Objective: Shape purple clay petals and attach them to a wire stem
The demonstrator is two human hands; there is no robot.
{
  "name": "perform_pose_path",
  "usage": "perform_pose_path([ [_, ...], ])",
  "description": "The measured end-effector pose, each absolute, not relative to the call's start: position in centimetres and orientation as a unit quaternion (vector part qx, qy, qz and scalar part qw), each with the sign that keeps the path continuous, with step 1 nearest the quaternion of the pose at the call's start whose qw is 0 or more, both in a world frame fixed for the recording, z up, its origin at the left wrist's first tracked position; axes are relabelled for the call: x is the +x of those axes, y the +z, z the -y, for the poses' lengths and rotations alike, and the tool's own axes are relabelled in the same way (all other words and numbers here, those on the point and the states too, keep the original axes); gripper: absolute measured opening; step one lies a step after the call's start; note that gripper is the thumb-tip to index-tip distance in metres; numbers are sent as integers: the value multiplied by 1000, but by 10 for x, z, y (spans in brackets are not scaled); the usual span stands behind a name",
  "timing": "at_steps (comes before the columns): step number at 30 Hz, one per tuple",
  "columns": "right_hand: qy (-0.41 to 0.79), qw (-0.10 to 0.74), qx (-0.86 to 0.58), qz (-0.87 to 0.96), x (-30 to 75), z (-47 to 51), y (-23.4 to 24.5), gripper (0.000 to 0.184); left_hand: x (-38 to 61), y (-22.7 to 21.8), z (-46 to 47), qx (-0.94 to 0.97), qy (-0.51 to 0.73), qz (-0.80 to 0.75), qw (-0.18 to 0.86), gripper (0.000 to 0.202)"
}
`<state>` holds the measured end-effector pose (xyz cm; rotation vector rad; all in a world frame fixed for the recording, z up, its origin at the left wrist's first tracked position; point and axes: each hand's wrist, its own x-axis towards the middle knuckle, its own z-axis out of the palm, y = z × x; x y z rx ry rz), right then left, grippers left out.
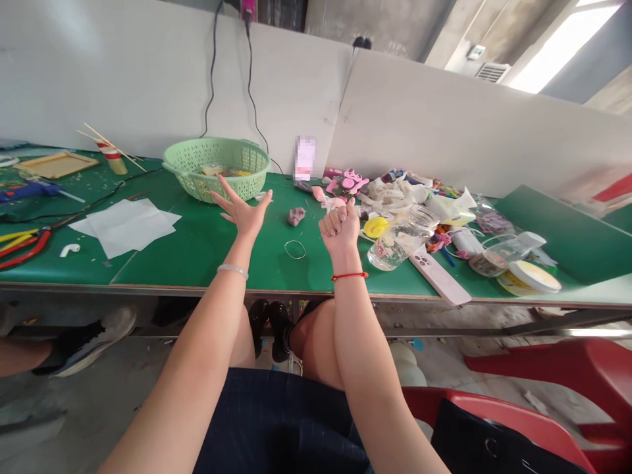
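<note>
My left hand (241,212) is raised above the green table mat (207,257) with its fingers spread and nothing in them, just in front of a green plastic basket (216,168). My right hand (340,230) is curled into a loose fist and holds nothing I can see. It is next to a clear glass jar (402,237). Between the hands lie a mauve lump of clay (296,215) and a thin wire loop (295,249). Pink foam cutouts (348,184) sit behind my right hand.
Left of my hands lie white paper sheets (129,226), red-handled pliers (24,249), and a wooden tray (56,164). A pale pink phone case (439,276) and a heap of craft scraps (395,197) lie to the right. A red chair (494,415) stands below the table edge.
</note>
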<state>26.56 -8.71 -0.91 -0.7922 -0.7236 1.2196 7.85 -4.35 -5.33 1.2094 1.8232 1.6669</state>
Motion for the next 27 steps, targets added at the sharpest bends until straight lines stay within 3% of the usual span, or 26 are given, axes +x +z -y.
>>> perform_pose_path([
  [9,610,714,-267,216,262,78,-23,36,103,-48,49,456,645,-594,150,110],
  [15,597,711,-318,193,260,64,-36,21,107,-35,71,512,604,-608,62,94],
  [18,582,703,-354,204,242,63,-36,14,121,-33,75,570,610,-542,93,88],
  [22,602,641,-337,336,208,69,-37,22,141,-37,76,608,585,-478,243,64],
  [25,643,571,-340,380,198,74,-39,42,145,-37,78,627,562,-485,237,53],
  [27,581,596,-357,423,202,77,-38,50,145,-35,81,652,554,-462,235,51],
])
